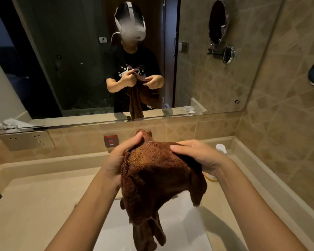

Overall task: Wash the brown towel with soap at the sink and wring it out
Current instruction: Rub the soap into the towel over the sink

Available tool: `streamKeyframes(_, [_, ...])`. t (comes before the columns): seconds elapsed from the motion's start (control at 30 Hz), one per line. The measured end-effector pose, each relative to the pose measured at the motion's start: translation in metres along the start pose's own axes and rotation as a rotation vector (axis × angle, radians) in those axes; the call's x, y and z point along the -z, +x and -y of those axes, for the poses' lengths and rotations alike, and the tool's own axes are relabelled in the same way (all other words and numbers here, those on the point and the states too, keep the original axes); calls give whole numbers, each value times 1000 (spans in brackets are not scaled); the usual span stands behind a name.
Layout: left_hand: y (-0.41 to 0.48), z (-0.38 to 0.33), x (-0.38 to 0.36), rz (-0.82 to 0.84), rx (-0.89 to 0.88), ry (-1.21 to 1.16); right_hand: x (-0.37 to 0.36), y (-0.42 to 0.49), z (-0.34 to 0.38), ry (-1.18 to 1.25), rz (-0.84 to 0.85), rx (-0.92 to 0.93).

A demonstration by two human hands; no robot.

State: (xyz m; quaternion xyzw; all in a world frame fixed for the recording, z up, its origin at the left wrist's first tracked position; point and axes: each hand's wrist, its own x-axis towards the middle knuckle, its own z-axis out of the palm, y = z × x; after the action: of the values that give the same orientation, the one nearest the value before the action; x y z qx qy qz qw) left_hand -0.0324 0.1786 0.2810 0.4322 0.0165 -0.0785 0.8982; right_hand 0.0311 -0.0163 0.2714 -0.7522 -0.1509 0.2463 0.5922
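- The brown towel [152, 178] is held in the air over the white sink basin [181, 225], which is set into the beige surface [34, 205] near its front edge.
- The towel touches neither the basin nor the surface. Its upper part is stretched between the two hands, and the rest hangs down in loose folds, with the lowest folds over the middle of the basin.
- The left grip [119, 158], a bare hand, is closed on the towel's upper left part. The thumb lies along the top of the cloth and the fingers curl round a bunched peak of it that sticks up past the fingertips.
- The right grip [198, 156], also a bare hand, holds the towel's upper right part. The thumb presses flat on top and the fingers are tucked underneath, hidden by the cloth.
- A small white object [221, 148] sits on the surface near its back right corner.
- Something yellow and curved [209, 178] shows just under the right wrist, mostly hidden.
- A red tag marked HOT [110, 140] is on the tiled wall above the surface's back edge, and a metal socket plate [25, 141] is further left.
- The wall mirror [62, 60] above reflects the person holding the towel at chest height with both hands.
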Motion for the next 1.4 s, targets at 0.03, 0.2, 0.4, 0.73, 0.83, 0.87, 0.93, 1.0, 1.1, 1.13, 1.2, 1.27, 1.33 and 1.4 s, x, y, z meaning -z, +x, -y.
streamKeyframes(0.03, [0, 0, 0, -17, 14, 10, -1, -1, 2, -12, 13, 6])
streamKeyframes(0.2, [6, 1, 0, -82, 25, 131, -13, -13, 15, 157, -50, 221])
streamKeyframes(0.4, [13, 25, -15, -280, -184, 461, -86, -7, 20, -323, -461, 558])
streamKeyframes(0.73, [19, 23, -24, -376, -255, 575, -98, 11, 22, -500, -738, 620])
streamKeyframes(0.83, [17, 29, -29, -338, -202, 484, -78, 25, 27, -369, -779, 493])
streamKeyframes(0.87, [17, 29, -29, -344, -204, 477, -80, 21, 25, -380, -768, 513])
streamKeyframes(0.93, [21, 26, -25, -368, -233, 501, -97, 10, 16, -505, -741, 615])
streamKeyframes(1.0, [21, 28, -25, -391, -221, 505, -98, 7, 16, -556, -713, 615])
streamKeyframes(1.1, [21, 34, -27, -372, -184, 554, -74, 26, 23, -399, -729, 462])
streamKeyframes(1.13, [21, 34, -26, -369, -190, 600, -72, 26, 21, -388, -730, 460])
streamKeyframes(1.2, [26, 31, -21, -381, -208, 655, -84, 15, 15, -466, -707, 575])
streamKeyframes(1.27, [26, 29, -19, -407, -216, 654, -97, 4, 11, -535, -679, 650])
streamKeyframes(1.33, [24, 32, -22, -371, -197, 600, -85, 17, 15, -465, -685, 572])
streamKeyframes(1.4, [20, 35, -27, -322, -159, 526, -72, 28, 21, -337, -698, 466])
